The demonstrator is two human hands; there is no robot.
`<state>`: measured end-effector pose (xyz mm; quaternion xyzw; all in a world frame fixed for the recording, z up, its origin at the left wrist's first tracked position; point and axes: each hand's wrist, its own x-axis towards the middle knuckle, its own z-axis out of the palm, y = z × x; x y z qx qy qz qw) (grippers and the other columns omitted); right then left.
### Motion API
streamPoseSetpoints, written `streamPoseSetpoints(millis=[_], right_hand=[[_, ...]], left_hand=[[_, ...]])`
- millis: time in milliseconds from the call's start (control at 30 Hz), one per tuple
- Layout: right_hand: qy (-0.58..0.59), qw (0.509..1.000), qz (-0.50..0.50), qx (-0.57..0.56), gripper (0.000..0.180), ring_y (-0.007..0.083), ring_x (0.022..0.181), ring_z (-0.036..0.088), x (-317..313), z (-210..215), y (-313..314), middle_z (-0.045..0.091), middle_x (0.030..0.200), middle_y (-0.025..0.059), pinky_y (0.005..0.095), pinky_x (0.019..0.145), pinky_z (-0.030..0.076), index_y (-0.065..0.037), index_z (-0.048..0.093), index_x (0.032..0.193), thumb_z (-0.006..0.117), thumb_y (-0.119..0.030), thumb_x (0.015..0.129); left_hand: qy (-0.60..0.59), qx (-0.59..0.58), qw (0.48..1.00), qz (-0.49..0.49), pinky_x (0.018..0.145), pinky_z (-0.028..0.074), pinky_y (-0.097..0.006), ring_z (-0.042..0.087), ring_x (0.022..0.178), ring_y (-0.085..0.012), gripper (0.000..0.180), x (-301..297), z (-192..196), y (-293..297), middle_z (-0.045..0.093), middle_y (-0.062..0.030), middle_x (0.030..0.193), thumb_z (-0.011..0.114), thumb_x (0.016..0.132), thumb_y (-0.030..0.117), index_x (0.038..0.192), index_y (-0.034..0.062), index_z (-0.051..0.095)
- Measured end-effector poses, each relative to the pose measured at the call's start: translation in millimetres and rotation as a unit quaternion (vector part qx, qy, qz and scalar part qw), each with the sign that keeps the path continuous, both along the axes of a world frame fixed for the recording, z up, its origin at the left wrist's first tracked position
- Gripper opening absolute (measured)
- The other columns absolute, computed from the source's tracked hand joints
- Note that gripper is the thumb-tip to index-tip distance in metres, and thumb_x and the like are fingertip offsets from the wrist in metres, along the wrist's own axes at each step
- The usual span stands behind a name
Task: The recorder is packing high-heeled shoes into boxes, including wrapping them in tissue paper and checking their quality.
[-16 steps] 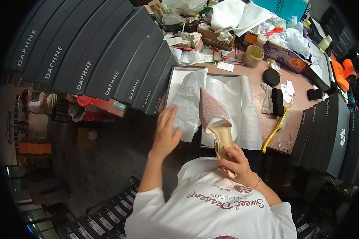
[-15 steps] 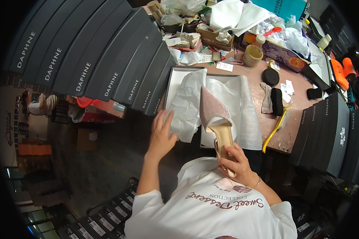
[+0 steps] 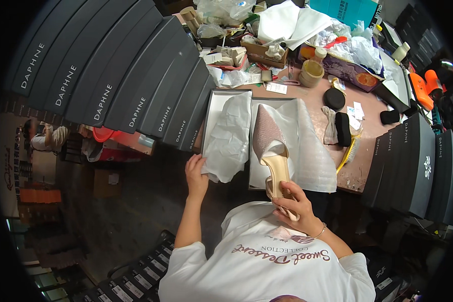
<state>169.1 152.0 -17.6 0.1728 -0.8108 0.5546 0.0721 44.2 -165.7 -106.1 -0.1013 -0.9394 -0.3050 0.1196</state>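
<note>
My right hand point(image 3: 298, 205) grips a pointed slingback shoe point(image 3: 271, 132) by its heel end. Its toe is pink and glittery, its insole beige, and the toe points away from me over the open box point(image 3: 256, 182). White tissue paper point(image 3: 307, 151) lines that box under the shoe. To the left, another sheet of tissue paper point(image 3: 230, 138) lies over a shallow grey box part point(image 3: 215, 103), probably the lid. At the near left edge of this sheet my left hand point(image 3: 197, 176) has its fingers curled; it appears to pinch the paper.
Dark shoe boxes point(image 3: 110, 65) are stacked at the left, with more boxes point(image 3: 400, 166) at the right. A yellow brush point(image 3: 352, 151), a round black pad point(image 3: 334, 98) and a jar point(image 3: 312, 73) stand on the table point(image 3: 307, 93). Clutter fills the back. Another person point(image 3: 49, 137) is far left.
My left hand has come down and closed at the tissue paper's near left edge. The left sheet has shifted slightly toward me. The shoe stays in my right hand, nearly unmoved.
</note>
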Motion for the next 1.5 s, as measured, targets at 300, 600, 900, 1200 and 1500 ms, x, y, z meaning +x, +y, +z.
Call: streamPoseSetpoints(millis=[300,600,900,1200,1500], right_hand=[[-0.011,1.0,-0.009,-0.027,0.04,0.0357,0.124,0.045,-2,6,4,0.042,0.132,0.0179,0.0403,0.099,0.044,-0.008,0.067,0.104,0.078,0.0,0.066],[-0.167,0.938,-0.037,-0.302,0.034,0.0304,0.128,0.041,8,1,24,0.04,0.138,0.0175,0.0395,0.106,0.031,-0.005,0.065,0.106,0.073,-0.01,0.074],[-0.22,0.814,-0.015,-0.538,0.041,0.03,0.126,0.043,14,-10,40,0.038,0.14,0.0205,0.0397,0.104,0.035,-0.002,0.064,0.108,0.077,-0.019,0.072],[-0.299,0.849,0.122,-0.418,0.054,0.0324,0.115,0.054,5,60,78,0.05,0.127,0.0271,0.0387,0.097,0.044,0.005,0.061,0.113,0.071,-0.032,0.075],[-0.331,0.696,-0.022,-0.637,0.054,0.0283,0.118,0.051,-65,25,20,0.05,0.127,0.0148,0.047,0.095,0.048,-0.005,0.042,0.131,0.051,-0.042,0.093]], left_hand=[[0.002,0.432,0.898,0.078,0.082,0.046,-0.023,0.058,0.087,-0.0105,0.018,-23,47,63,0.061,-0.0053,0.097,0.052,0.087,-0.007,0.104,-0.0033,0.057],[0.085,0.118,0.979,-0.142,0.072,0.049,-0.034,0.061,0.081,-0.0291,0.032,-54,89,113,0.06,-0.0132,0.089,0.054,0.076,-0.006,0.104,0.0037,0.065],[-0.102,0.253,0.95,-0.153,0.064,0.047,-0.026,0.059,0.069,-0.013,0.031,-66,86,125,0.062,-0.0058,0.084,0.054,0.082,-0.003,0.112,0.002,0.059],[-0.111,0.385,0.914,-0.058,0.054,0.041,-0.018,0.053,0.065,-0.002,0.013,-90,109,129,0.062,-0.0003,0.08,0.064,0.08,-0.002,0.093,-0.0017,0.065],[-0.009,0.249,0.963,-0.098,0.055,0.04,-0.019,0.046,0.061,-0.0038,0.024,-47,160,118,0.058,0.0011,0.082,0.062,0.072,-0.009,0.093,-0.0001,0.066]])
